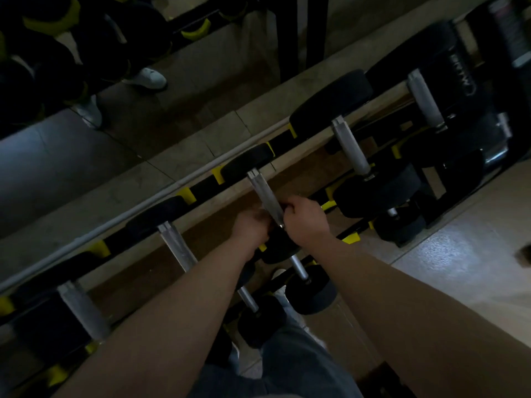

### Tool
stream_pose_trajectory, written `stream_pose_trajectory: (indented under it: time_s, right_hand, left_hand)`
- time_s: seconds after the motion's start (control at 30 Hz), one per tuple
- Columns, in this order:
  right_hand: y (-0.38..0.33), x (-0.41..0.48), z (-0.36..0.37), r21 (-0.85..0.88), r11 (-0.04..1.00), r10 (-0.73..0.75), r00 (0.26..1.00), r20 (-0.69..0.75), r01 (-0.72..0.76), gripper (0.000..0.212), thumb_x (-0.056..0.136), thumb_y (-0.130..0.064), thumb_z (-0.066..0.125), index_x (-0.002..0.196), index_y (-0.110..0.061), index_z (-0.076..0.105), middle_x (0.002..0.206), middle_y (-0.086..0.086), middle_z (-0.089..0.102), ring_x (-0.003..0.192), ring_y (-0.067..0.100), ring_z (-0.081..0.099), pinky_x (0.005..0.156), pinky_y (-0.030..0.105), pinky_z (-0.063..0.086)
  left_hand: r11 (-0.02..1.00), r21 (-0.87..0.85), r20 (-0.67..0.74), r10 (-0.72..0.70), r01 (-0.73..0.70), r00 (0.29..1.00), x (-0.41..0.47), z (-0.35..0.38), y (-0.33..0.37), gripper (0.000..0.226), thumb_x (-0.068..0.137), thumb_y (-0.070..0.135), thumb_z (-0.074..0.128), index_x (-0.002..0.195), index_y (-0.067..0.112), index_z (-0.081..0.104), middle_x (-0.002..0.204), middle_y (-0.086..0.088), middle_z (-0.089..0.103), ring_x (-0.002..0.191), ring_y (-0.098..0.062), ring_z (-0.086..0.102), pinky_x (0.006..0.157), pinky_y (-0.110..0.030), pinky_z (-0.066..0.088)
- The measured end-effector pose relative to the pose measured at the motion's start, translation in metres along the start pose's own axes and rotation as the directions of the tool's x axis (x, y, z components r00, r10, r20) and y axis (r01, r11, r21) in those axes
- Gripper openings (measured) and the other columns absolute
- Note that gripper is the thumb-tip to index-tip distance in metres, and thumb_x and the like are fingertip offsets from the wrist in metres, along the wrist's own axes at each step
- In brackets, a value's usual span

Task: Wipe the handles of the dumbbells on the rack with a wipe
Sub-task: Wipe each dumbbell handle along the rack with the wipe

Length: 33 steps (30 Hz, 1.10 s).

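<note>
Two grips | left hand [253, 225] curled on dumbbell handle [263, 193] | right hand [307, 219] curled on it too

From my seat the handle [265, 196] at centre reads as bare metal, dull silver with a satin finish rather than a polish; blur hides any finer grip texture. The 1 o'clock handle [349, 147] and the 8 o'clock handle [83, 308] look the same. The heads [330, 107] are black and matt, rubber-like. The rack [207, 186] shows black paint, and its yellow cradles [188, 195] look like smooth plastic. The big dumbbell [471, 81] at 2 o'clock is a glossier black. At 3 o'clock the floor [459, 259] is smooth tile with a wet-looking sheen. The trousers [301, 363] at 6 o'clock are matt, denim-like cloth.
</note>
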State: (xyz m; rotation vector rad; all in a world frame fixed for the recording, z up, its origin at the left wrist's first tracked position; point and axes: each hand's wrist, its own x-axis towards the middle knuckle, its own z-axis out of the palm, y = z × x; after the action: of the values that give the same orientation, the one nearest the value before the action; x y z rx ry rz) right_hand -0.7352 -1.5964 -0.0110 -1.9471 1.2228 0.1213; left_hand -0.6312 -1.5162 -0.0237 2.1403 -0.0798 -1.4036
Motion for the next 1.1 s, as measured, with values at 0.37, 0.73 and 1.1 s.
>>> stream_pose_trajectory:
  time_s: [0.37, 0.73, 1.1]
  right_hand:
    - [0.002, 0.001, -0.001, -0.022, 1.000, -0.014, 1.000, 0.020, 0.015, 0.038, 0.095, -0.015, 0.041, 0.120, -0.020, 0.069, 0.109, 0.006, 0.072, 0.098, 0.027, 0.065, 0.081, 0.039, 0.056]
    - [0.001, 0.001, 0.000, -0.020, 1.000, -0.002, 1.000, 0.027, 0.003, 0.040, 0.096, -0.017, 0.040, 0.123, -0.024, 0.069, 0.110, 0.004, 0.072, 0.098, 0.023, 0.065, 0.082, 0.035, 0.055]
    - [0.003, 0.001, -0.004, 0.093, 0.995, 0.019, 1.000, -0.007, -0.019, 0.041, 0.095, -0.013, 0.041, 0.120, -0.023, 0.071, 0.110, 0.005, 0.072, 0.095, 0.023, 0.066, 0.081, 0.041, 0.057]
  left_hand:
    - [0.974, -0.166, -0.084, 0.138, -0.151, 0.987, 0.014, -0.027, 0.018, 0.021, 0.098, 0.026, 0.054, 0.084, 0.021, 0.068, 0.075, 0.000, 0.065, 0.069, -0.014, 0.056, 0.062, -0.025, 0.041]
    - [0.950, -0.275, -0.146, 0.114, -0.151, 0.983, 0.016, -0.020, 0.008, 0.025, 0.097, 0.029, 0.061, 0.119, 0.022, 0.070, 0.110, 0.003, 0.070, 0.103, -0.015, 0.063, 0.093, -0.034, 0.051]
    - [0.947, 0.267, 0.140, 0.144, -0.177, 0.980, 0.022, -0.005, -0.015, 0.017, 0.096, 0.020, 0.058, 0.094, 0.009, 0.070, 0.090, -0.014, 0.070, 0.078, -0.023, 0.064, 0.065, -0.030, 0.045]
